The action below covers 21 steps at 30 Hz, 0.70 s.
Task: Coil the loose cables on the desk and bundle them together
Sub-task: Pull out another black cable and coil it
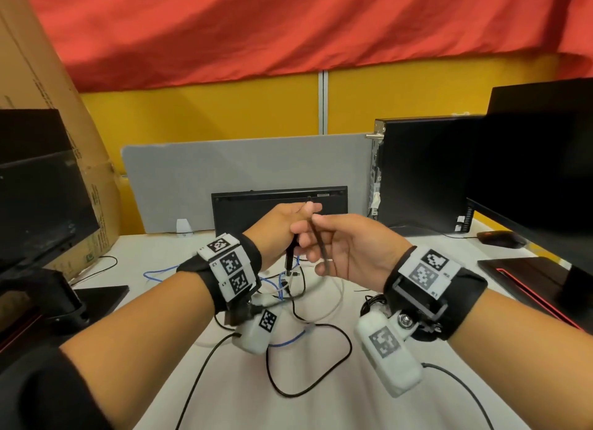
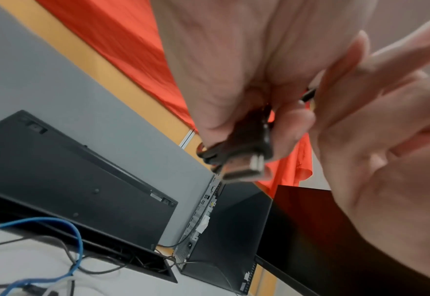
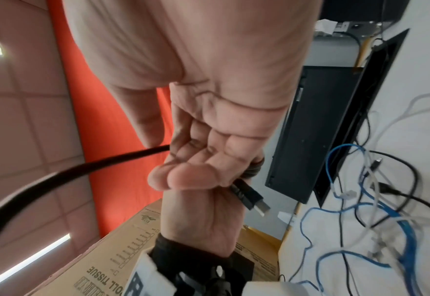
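Observation:
My left hand (image 1: 284, 225) is raised over the desk and grips a black USB cable, several of whose loops show inside the curled fingers in the left wrist view. Its plug (image 1: 288, 262) hangs below the fist, and its metal tip (image 2: 245, 166) sticks out. Just to the right, my right hand (image 1: 340, 246) pinches the same black cable (image 1: 319, 243) between thumb and fingers. A free length of it (image 3: 81, 168) arcs away. On the white desk below lie a blue cable (image 1: 288, 341), a white cable (image 1: 333, 304) and a black cable (image 1: 321, 388), loose and tangled.
A black keyboard (image 1: 279, 205) leans against the grey divider (image 1: 192, 179). A PC tower (image 1: 423, 173), a monitor (image 1: 539, 173) and a mouse (image 1: 500, 238) stand on the right. Another monitor (image 1: 38, 189) and a cardboard box (image 1: 41, 76) are on the left.

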### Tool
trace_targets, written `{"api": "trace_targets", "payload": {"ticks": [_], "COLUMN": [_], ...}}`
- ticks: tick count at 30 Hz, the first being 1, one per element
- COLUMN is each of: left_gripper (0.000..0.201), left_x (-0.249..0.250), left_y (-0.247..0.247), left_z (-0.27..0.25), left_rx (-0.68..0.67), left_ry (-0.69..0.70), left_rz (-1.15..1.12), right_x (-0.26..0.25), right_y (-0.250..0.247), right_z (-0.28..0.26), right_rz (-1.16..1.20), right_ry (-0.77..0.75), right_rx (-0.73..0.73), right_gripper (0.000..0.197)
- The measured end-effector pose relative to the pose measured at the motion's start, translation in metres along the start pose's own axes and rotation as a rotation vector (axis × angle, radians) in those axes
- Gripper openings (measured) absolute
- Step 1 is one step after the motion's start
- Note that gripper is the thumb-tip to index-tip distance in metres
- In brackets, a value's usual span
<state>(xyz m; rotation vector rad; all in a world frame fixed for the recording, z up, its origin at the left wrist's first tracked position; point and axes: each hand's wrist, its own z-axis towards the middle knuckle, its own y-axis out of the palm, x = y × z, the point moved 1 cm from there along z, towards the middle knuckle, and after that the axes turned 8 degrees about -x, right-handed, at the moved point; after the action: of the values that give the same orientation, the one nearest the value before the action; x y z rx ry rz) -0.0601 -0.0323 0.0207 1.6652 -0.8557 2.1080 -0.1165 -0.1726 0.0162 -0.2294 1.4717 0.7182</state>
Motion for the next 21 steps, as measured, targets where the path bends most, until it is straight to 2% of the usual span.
{"api": "trace_targets", "payload": {"ticks": [3, 5, 8, 10, 13, 16, 19, 21], "left_gripper": [0.038, 0.043, 0.037, 0.046, 0.044, 0.038, 0.046, 0.049], "left_x": [-0.001, -0.004, -0.011, -0.013, -0.011, -0.008, -0.009, -0.009], "left_y": [0.003, 0.008, 0.014, 0.017, 0.019, 0.015, 0.011, 0.009], "left_z": [-0.002, -0.004, -0.009, -0.012, -0.013, -0.011, -0.008, -0.008], "left_rx": [-0.035, -0.065, -0.138, -0.161, -0.168, -0.156, -0.140, -0.136], "left_ry": [-0.009, -0.050, -0.152, -0.192, -0.223, -0.229, -0.208, -0.197], "left_rz": [-0.069, -0.085, -0.145, -0.162, -0.182, -0.267, -0.380, -0.426], "right_x": [-0.008, -0.014, -0.027, -0.035, -0.035, -0.028, -0.019, -0.012], "right_y": [0.004, 0.005, 0.003, -0.001, -0.011, -0.018, -0.019, -0.019], "right_z": [0.001, 0.002, 0.008, 0.010, 0.006, 0.001, 0.000, 0.000], "right_rz": [-0.031, -0.115, -0.345, -0.442, -0.698, -0.934, -0.920, -0.925], "right_ry": [-0.079, -0.148, -0.186, -0.152, -0.139, -0.222, -0.352, -0.383], "right_rx": [-0.031, 0.028, 0.197, 0.264, 0.301, 0.316, 0.343, 0.346], "right_gripper": [0.040, 0.041, 0.047, 0.046, 0.049, 0.050, 0.059, 0.063]}}
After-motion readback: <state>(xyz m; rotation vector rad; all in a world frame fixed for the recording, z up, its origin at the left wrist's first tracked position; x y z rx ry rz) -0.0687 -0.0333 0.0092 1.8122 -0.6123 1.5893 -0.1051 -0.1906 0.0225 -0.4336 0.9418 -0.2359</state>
